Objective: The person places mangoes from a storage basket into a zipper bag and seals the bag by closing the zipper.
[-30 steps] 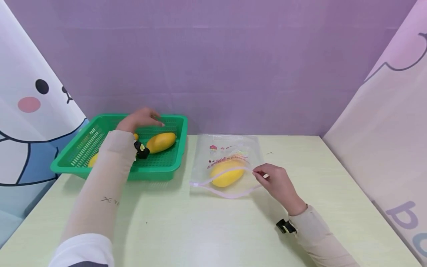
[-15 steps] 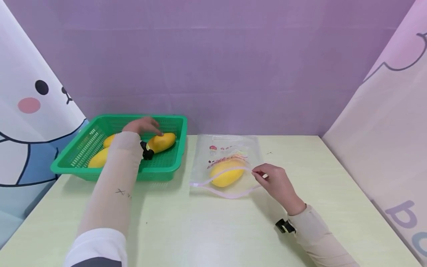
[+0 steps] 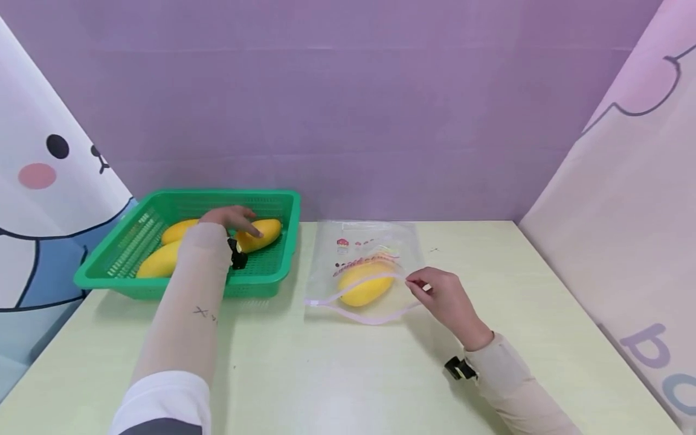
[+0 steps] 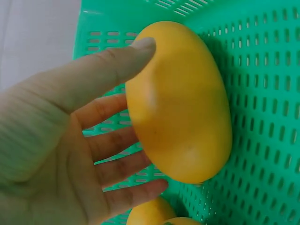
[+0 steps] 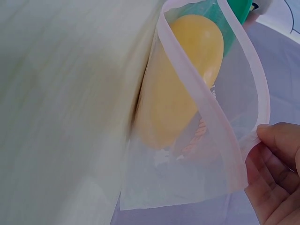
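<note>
On the pale green worktop (image 3: 337,374), the right hand (image 3: 443,296) pinches the clear zip bag's (image 3: 375,241) upper lip to hold its mouth open around one yellow mango (image 3: 363,284), while left of the bag the left hand (image 3: 228,216), fingers spread, cups another yellow mango (image 3: 260,234) lying in the green perforated plastic basket (image 3: 272,275).

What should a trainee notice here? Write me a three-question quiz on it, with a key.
1. True or false: the right hand pinches the rim of the clear bag, and the bag's mouth gapes open.
2. How many mangoes lie in the green basket?
3. The left hand touches: A) the fruit inside the bag; B) a mango in the basket; C) the bare tabletop.

Key: 1 true; 2 three; 3 B.
</note>
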A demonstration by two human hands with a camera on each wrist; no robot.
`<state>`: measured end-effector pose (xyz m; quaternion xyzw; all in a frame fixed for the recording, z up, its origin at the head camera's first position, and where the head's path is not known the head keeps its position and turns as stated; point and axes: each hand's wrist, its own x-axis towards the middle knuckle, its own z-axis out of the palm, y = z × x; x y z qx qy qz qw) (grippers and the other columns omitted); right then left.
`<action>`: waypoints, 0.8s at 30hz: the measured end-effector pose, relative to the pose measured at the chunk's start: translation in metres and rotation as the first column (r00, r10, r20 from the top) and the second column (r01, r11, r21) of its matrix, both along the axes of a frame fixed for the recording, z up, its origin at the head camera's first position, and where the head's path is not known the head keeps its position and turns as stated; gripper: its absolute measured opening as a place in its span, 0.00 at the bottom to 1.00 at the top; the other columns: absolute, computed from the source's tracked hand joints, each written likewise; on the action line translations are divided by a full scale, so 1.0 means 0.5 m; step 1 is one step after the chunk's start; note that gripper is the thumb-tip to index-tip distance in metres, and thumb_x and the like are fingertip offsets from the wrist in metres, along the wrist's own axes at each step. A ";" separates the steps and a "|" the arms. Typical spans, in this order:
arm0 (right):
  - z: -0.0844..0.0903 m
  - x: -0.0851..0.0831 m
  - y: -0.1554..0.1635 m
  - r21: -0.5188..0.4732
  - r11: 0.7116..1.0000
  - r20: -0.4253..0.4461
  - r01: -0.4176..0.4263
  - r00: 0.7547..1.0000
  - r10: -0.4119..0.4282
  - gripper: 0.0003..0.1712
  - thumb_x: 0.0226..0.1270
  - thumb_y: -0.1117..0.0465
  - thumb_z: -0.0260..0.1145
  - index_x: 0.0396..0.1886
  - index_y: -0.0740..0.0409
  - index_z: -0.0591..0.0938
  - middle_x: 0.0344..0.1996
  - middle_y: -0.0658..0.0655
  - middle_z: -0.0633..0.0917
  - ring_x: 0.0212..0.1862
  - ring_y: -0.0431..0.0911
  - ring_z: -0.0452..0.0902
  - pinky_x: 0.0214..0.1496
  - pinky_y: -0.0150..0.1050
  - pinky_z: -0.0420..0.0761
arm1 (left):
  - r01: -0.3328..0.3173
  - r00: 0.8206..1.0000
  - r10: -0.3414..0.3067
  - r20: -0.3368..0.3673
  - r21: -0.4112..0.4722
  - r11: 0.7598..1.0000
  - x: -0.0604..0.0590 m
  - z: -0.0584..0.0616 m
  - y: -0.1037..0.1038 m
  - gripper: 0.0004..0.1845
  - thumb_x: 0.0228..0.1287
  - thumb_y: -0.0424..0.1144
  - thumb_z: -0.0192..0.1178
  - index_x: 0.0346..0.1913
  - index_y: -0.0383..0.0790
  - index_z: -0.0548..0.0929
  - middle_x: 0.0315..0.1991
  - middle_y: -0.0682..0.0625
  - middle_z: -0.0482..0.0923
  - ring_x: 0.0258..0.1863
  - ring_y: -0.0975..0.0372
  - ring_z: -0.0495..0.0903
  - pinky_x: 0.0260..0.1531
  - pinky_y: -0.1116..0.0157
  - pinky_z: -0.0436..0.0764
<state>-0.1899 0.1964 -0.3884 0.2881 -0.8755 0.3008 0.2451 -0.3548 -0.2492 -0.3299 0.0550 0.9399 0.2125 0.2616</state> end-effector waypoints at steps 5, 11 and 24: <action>-0.002 -0.001 -0.002 0.010 1.000 0.011 -0.001 1.000 0.001 0.06 0.52 0.72 0.71 0.31 0.61 0.85 0.27 0.51 0.84 0.28 0.40 0.79 0.27 0.28 0.80 | 0.057 0.998 -0.058 -0.009 -0.070 0.996 0.004 -0.004 0.003 0.42 0.64 0.52 0.57 0.71 0.31 0.53 0.70 0.29 0.46 0.68 0.35 0.48 0.61 0.38 0.57; -0.005 -0.002 0.000 0.017 1.000 0.006 0.005 1.000 -0.005 0.06 0.52 0.72 0.71 0.31 0.61 0.85 0.27 0.51 0.84 0.29 0.40 0.80 0.27 0.28 0.80 | 0.030 1.000 -0.030 0.001 -0.056 0.998 0.004 -0.003 0.005 0.43 0.62 0.49 0.59 0.71 0.30 0.53 0.71 0.30 0.46 0.68 0.36 0.49 0.62 0.39 0.58; -0.003 -0.001 -0.001 0.018 1.000 0.013 0.004 1.000 -0.004 0.07 0.52 0.72 0.71 0.31 0.61 0.85 0.27 0.51 0.84 0.28 0.40 0.79 0.27 0.28 0.79 | 0.035 0.999 -0.036 -0.018 -0.059 0.998 -0.004 -0.012 0.006 0.42 0.61 0.50 0.61 0.70 0.29 0.56 0.70 0.30 0.48 0.66 0.36 0.53 0.60 0.40 0.62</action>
